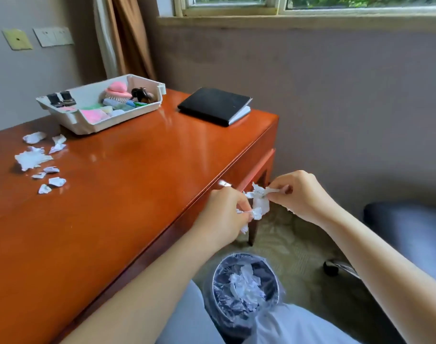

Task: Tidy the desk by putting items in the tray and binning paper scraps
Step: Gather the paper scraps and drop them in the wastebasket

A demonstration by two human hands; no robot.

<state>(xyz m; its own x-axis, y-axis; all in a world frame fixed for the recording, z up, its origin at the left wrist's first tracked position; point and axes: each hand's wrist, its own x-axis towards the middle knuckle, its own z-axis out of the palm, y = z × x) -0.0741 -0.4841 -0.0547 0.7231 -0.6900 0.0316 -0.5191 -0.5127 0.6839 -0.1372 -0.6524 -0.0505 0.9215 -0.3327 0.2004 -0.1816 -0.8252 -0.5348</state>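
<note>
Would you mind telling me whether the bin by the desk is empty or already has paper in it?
Partly filled: crumpled white scraps lie inside the lined bin, well below its rim.

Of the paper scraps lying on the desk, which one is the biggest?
The flat, jagged scrap at the cluster's left edge; the other pieces are small crumpled bits.

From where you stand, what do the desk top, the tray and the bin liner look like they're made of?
Desk: wood or wood veneer under a glossy varnish, judging by the window reflections. Tray: off-white, matte, moulded, probably plastic. Bin liner: thin clear plastic film, crinkled and shiny.
</note>
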